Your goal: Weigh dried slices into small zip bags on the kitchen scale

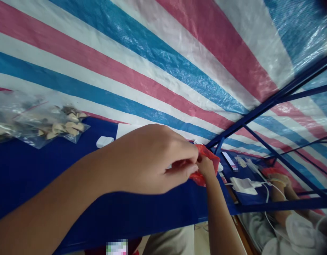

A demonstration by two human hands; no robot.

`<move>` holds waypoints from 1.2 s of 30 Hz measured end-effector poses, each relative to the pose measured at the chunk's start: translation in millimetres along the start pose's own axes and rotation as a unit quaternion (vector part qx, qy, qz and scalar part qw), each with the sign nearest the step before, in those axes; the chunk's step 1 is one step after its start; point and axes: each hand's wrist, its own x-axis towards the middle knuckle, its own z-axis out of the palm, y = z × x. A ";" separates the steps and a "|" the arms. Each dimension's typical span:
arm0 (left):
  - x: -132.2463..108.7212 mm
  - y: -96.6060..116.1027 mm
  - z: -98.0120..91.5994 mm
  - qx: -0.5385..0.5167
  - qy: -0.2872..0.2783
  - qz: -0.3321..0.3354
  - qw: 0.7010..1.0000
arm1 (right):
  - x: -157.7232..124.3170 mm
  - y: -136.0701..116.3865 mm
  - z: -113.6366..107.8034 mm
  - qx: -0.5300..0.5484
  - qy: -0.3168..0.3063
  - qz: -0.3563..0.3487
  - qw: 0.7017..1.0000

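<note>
1. Blue table (163,205) in head view, below both arms, with striped tarpaulin (142,71) of red, white and blue behind.
2. On its left part, clear plastic bags (37,140) with pale, curved pieces (71,127) inside; to the right of these, small white object (104,141), and white sheet (124,130) partly covered by the left hand (158,159).
3. On the right, blue metal frame (245,118), standing between this place and the neighbouring one. Beyond its bars, white device (243,185) with cables, and forearms of another person (279,196), rather blurred.
4. Red plastic bag (214,161) just beyond the left fingertips, near the foot of the frame, and around the fingers of the right hand (206,166); partly hidden behind both hands.
5. Left hand half closed, with fingers bent and thumb tip close to forefinger, a narrow gap between; impossible to tell if gripping the bag or only touching.
6. Right hand against the bag, fingers mostly out of sight; impossible to tell how far open, or what exactly held.
</note>
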 end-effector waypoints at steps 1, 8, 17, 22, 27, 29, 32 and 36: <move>3.6 -8.6 3.7 0.011 -0.014 0.012 1.000 | 0.2 1.9 -2.3 0.007 -0.001 0.003 1.000; -28.0 -100.5 71.4 -0.048 0.140 -0.184 0.972 | -18.2 -11.3 -14.8 0.271 -0.081 -0.017 0.959; -92.3 -155.5 120.0 0.127 0.269 -0.254 0.920 | -20.9 -28.5 15.1 0.431 -0.218 -0.006 0.875; -89.1 -163.3 126.0 0.095 0.247 -0.268 0.926 | -22.3 -36.8 24.1 0.452 -0.223 -0.014 0.863; -91.2 -164.2 127.9 0.052 0.230 -0.286 0.929 | -19.2 -45.3 38.1 0.545 -0.220 0.031 0.808; -91.3 -164.2 127.2 0.036 0.236 -0.302 0.923 | -16.6 -43.0 42.2 0.554 -0.185 0.060 0.810; -90.7 -164.8 125.5 0.009 0.245 -0.324 0.914 | -11.7 -37.2 46.0 0.554 -0.101 0.097 0.821; -89.7 -166.6 124.0 -0.029 0.258 -0.356 0.898 | -9.0 -36.7 49.1 0.538 -0.102 0.107 0.830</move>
